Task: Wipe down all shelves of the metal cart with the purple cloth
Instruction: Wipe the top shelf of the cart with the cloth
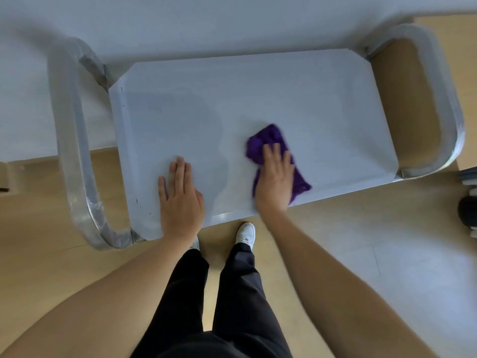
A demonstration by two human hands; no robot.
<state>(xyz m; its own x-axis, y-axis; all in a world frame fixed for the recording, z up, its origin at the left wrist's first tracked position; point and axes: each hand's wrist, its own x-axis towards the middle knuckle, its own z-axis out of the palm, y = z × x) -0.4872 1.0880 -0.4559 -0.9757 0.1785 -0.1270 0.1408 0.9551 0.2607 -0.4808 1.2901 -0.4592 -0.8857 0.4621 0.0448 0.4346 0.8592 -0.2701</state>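
A light wooden floor (361,218) fills the lower part of the view, paling to grey at the right. Nearest the camera are the person's dark trousers (240,293), with a white shoe (246,232) at their end, its toe pointing forward. The other shoe is mostly hidden under the left forearm. Both bare forearms extend onto the top shelf (284,94) of the metal cart (227,217), a flat pale sheet with clipped corners.

The left hand (180,200) lies flat by the shelf's near edge, fingers straight and close together, holding nothing. The right hand (275,177) is to its right and not touching it, palm down with straight fingers pressing on the purple cloth (265,136). The cloth is bunched on the shelf right of centre, showing ahead of the fingertips and to the right of the palm. Both cloth and hand are slightly blurred.

A faintly darker patch (185,125) spreads over the shelf left of the cloth. A few small dark marks (136,201) dot the shelf's left border, too small to read. A tubular left handle (69,140) loops at one end and a right handle (444,99) at the other. A dark wheel (467,210) sits on the floor at the far right edge. Beyond the cart a plain pale surface (180,27) fills the top
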